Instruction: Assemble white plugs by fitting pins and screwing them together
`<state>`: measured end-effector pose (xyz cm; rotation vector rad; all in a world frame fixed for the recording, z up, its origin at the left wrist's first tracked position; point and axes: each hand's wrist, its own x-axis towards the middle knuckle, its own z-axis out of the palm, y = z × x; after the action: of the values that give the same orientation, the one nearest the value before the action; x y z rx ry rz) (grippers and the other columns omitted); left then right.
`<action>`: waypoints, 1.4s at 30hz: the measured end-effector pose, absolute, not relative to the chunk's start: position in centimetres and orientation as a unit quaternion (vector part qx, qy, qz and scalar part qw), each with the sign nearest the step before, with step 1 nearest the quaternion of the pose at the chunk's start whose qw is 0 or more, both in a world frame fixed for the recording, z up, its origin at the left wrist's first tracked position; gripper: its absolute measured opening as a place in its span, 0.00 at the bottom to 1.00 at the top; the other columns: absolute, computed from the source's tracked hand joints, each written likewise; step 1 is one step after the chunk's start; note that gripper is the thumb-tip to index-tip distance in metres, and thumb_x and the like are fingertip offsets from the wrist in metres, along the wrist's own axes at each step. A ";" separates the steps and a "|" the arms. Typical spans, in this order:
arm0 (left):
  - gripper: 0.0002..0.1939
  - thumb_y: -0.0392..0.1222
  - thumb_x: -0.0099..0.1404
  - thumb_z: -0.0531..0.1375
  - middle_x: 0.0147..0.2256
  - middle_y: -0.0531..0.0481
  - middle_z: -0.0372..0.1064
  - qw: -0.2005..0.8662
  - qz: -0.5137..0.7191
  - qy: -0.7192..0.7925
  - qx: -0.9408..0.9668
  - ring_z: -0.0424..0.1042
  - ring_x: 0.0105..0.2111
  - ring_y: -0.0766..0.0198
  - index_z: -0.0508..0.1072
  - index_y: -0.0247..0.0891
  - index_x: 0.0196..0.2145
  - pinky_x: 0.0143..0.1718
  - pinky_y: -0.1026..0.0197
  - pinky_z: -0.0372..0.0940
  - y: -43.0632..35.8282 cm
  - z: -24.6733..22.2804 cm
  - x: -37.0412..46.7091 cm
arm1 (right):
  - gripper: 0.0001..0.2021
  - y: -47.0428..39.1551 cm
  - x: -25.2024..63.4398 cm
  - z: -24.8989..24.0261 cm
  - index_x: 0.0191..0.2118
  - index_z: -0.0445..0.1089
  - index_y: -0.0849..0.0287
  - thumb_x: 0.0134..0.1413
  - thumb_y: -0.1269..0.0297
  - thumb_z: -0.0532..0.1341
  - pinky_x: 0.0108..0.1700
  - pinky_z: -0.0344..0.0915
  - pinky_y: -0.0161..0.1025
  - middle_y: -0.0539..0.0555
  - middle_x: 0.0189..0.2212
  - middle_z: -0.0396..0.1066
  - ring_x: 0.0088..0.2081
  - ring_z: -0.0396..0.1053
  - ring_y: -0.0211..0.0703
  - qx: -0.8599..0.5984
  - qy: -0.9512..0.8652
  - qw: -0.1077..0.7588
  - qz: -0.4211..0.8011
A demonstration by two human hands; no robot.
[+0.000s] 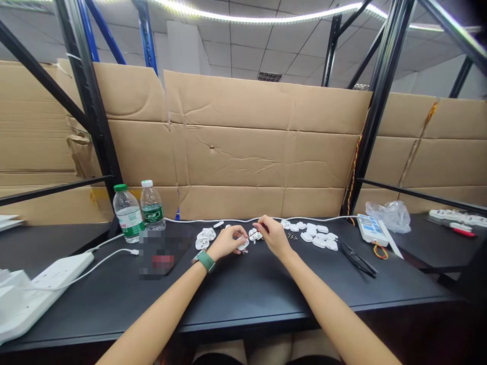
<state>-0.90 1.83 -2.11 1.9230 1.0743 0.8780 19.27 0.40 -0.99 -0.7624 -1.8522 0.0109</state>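
clamping a white part [243, 246] is the left hand [227, 242]; right hand [274, 236] pinched together; bottles [127, 213] [151, 207] hold clear liquid [133, 235].

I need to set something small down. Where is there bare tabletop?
Between the left forearm and right forearm, towards the front edge; between the power strip and left forearm; and right of the right forearm, nearer than the black tool. It is crowded around the left hand and right hand.
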 end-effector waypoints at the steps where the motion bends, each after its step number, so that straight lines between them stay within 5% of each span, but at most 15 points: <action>1: 0.14 0.49 0.58 0.62 0.35 0.45 0.73 0.375 0.343 0.420 0.752 0.75 0.31 0.60 0.72 0.36 0.38 0.24 0.62 0.73 1.8 -2.1 -0.9 | 0.14 0.4 19.3 -1.0 0.31 0.64 0.56 0.67 0.54 0.54 0.32 0.58 0.35 0.49 0.25 0.65 0.27 0.62 0.39 -0.320 -0.779 0.540 0.004; 24: 0.12 0.48 0.60 0.60 0.35 0.46 0.72 0.367 0.344 0.422 0.754 0.76 0.31 0.60 0.70 0.38 0.39 0.21 0.64 0.72 1.6 -2.0 -0.9 | 0.12 0.1 19.0 -0.9 0.33 0.63 0.56 0.64 0.54 0.56 0.30 0.59 0.35 0.47 0.23 0.67 0.23 0.62 0.37 -0.336 -0.754 0.561 0.063; 42: 0.15 0.46 0.60 0.59 0.41 0.45 0.72 0.332 0.372 0.429 0.753 0.75 0.27 0.64 0.67 0.38 0.43 0.20 0.66 0.68 2.0 -2.3 -0.9 | 0.10 0.6 19.1 -0.9 0.46 0.64 0.56 0.63 0.58 0.58 0.37 0.65 0.38 0.51 0.31 0.71 0.31 0.69 0.42 -0.348 -0.700 0.620 0.070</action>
<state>-0.94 2.05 -2.30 1.9682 1.1216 0.9710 19.07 0.60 -0.87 -0.8004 -1.6099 0.1614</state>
